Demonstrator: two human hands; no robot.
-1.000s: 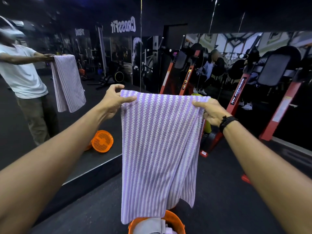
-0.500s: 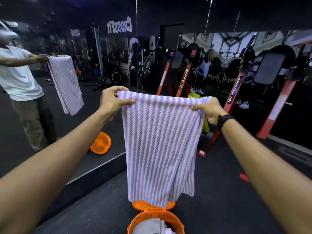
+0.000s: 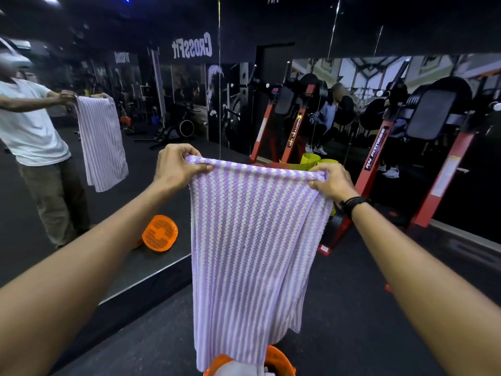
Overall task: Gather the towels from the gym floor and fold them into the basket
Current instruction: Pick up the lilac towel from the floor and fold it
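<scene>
A purple-and-white striped towel (image 3: 249, 253) hangs doubled over in front of me at chest height. My left hand (image 3: 176, 166) pinches its top left corner and my right hand (image 3: 332, 181) pinches its top right corner, arms stretched forward. The towel's lower edge hangs down over an orange basket (image 3: 279, 362) on the black floor at the bottom of the view. White cloth (image 3: 233, 369) lies inside the basket, mostly hidden behind the towel.
A wall mirror (image 3: 81, 185) on the left reflects a person with the towel and the orange basket. Red and black gym machines (image 3: 379, 164) stand ahead and to the right. A yellow-green container (image 3: 311, 161) sits behind the towel. Black rubber floor (image 3: 352, 308) surrounds the basket.
The towel was lifted a little above the basket, then came back down so its lower edge covers the basket's opening. Both hands kept their hold on the top corners.
</scene>
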